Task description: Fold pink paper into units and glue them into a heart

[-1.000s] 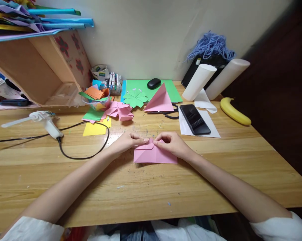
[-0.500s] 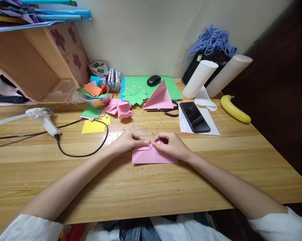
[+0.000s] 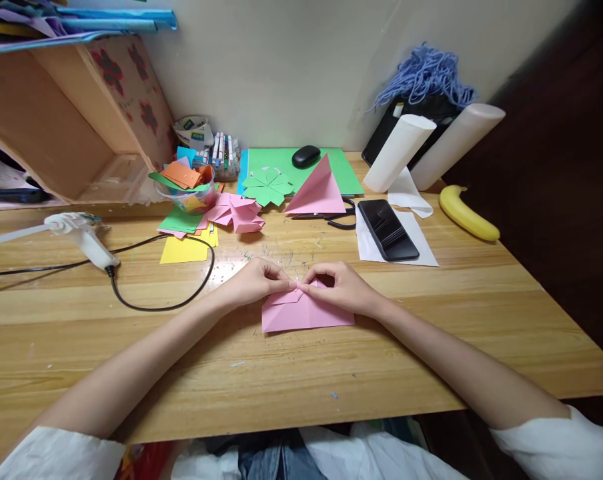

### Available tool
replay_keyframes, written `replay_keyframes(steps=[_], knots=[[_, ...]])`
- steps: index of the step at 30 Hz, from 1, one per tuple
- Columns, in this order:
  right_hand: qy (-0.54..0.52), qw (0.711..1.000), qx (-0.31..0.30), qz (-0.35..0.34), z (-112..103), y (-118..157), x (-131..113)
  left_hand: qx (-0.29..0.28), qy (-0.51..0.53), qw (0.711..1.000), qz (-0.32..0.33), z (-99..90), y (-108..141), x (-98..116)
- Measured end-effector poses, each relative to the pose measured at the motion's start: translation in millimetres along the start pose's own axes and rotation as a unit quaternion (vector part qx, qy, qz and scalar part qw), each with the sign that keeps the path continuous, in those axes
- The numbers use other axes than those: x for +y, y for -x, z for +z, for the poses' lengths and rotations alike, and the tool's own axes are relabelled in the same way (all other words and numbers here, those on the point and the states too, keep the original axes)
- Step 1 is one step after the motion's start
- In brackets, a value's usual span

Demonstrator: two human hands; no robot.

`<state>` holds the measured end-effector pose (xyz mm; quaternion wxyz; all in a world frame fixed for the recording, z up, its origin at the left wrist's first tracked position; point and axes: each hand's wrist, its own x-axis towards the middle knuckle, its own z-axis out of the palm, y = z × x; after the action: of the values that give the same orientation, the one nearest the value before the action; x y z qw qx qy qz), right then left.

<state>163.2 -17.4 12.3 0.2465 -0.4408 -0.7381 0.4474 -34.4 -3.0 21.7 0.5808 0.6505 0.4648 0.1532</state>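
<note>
A folded pink paper [image 3: 309, 317] lies on the wooden table in front of me, creased, with small flaps at its upper edge. My left hand [image 3: 256, 283] pinches the upper edge near the middle between thumb and fingers. From the other side my right hand [image 3: 344, 290] pinches the same edge, its fingertips almost touching the left ones. Beyond them stand a pink paper cone shape [image 3: 321, 190] over black scissors [image 3: 345, 217], a folded pink paper piece [image 3: 239, 213] and a green paper flower [image 3: 268, 186].
On the left are a glue gun [image 3: 84, 243] with a looping black cable and a tub of paper scraps [image 3: 186, 190]. A phone [image 3: 389, 230] on white paper, white rolls [image 3: 401, 153] and a banana [image 3: 467, 213] are on the right. A black mouse [image 3: 306, 157] sits at the back.
The front edge of the pink paper is tilted slightly, its left corner lower. Both hands keep their pinch, the fingertips a little closer together. The view has shifted slightly.
</note>
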Motion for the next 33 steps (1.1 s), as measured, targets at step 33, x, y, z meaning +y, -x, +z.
replay_keyframes(steps=[33], knots=[[-0.113, 0.993, 0.029, 0.024, -0.6, -1.9, 4.0, 0.125, 0.001, 0.991, 0.043, 14.3, 6.5, 5.6]])
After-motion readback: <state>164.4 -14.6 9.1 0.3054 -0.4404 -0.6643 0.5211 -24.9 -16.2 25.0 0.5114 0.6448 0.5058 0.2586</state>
